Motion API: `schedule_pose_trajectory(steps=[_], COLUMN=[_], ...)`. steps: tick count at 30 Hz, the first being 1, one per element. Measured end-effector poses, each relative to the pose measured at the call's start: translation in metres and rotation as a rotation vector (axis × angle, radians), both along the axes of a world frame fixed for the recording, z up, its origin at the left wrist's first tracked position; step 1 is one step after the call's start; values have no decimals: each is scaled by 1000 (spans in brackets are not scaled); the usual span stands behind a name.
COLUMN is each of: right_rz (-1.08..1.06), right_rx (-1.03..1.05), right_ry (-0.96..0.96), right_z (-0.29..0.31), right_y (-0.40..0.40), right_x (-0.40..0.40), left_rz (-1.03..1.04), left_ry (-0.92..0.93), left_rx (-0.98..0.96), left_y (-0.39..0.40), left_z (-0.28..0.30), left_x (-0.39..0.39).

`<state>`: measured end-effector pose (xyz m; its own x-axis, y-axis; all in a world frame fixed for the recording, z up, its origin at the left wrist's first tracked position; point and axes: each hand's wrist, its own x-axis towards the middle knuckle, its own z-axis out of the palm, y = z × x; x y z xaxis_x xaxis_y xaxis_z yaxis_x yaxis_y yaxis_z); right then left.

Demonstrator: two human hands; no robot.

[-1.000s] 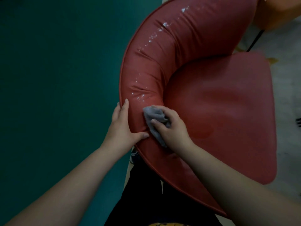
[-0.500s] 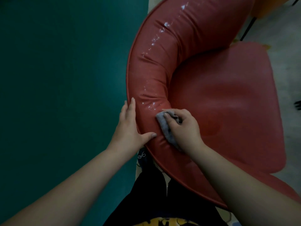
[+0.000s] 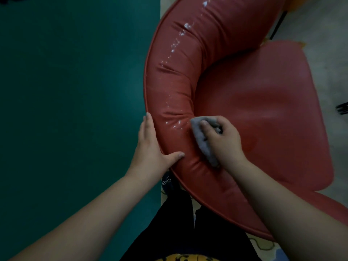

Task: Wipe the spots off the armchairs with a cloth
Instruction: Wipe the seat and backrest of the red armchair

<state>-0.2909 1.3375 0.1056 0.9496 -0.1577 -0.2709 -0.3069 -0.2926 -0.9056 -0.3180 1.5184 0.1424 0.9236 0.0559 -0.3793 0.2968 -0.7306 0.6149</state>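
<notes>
A red armchair [image 3: 254,110] with a curved padded backrest fills the right half of the view. White spots [image 3: 177,42] run in a trail along the top of the backrest, and a few [image 3: 176,124] lie just left of the cloth. My right hand [image 3: 222,140] grips a bunched grey cloth [image 3: 200,137] and presses it on the inner side of the backrest. My left hand [image 3: 152,147] rests on the backrest's outer edge, fingers straight along the piping and thumb lying on top.
A dark green wall [image 3: 75,110] stands close on the left, right behind the backrest. Pale floor [image 3: 327,34] shows at the upper right, with a black chair leg [image 3: 277,25] and an orange seat corner there. My dark trousers [image 3: 178,223] are below.
My right hand has slid the cloth from the top of the backrest toward its inner side. My left hand kept its place on the outer edge. The view shifted slightly.
</notes>
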Motion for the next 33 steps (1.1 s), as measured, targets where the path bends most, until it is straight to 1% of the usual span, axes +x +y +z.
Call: schedule_pose_trajectory(steps=[2, 3, 6, 8, 9, 11, 13, 15, 17, 19, 20, 22, 24, 26, 29, 30, 32, 33], right_rz=[106, 113, -98, -161, -122, 74, 226, 172, 48, -63, -78, 27, 161, 125, 11, -24, -27, 41], right_rx=[27, 4, -67, -51, 3, 68, -21, -117, -166, -163, -124, -58, -76, -93, -167, -162, -107, -89], right_ry=[-16, -5, 65, 57, 17, -81, -152, -150, -63, -9, -25, -108, -194, -194, -82, -57, -122, -184], right_z=[0, -3, -12, -11, -5, 6, 6, 0, -7, -10, -7, 1, 1, -1, -7, -7, -2, 2], right_y=[17, 19, 0, 0, 8, 34, 50, 42, 22, 13, 17, 36, 52, 48, 22, 17, 23, 32], right_x=[2, 4, 14, 17, 19, 18, 15, 21, 27, 29, 30, 28, 25, 26, 33, 35, 39, 40], left_rz=[11, 14, -4, -31, -48, -68, -69, -77, -84, -88, -91, -96, -93, -100, -110, -109, -98, -90], left_ry=[0, 3, 21, 37, 41, 43, 44, 45, 61, 75, 77, 74, 73, 68, 79, 87, 89, 83], left_rx=[4, 3, -18, -24, -22, -21, -26, -27, -40, -48, -48, -47, -51, -46, -40, -39, -29, -23], left_y=[2, 4, 11, 16, 19, 22, 24, 26, 27, 29, 30, 31, 31, 32, 31, 30, 29, 27], left_z=[0, 0, 1, 1, 1, 0, -1, -1, 0, 0, 0, 0, 0, -1, 3, 4, 5, 5], left_x=[6, 8, 17, 23, 25, 29, 31, 32, 35, 38, 40, 42, 42, 43, 44, 44, 46, 48])
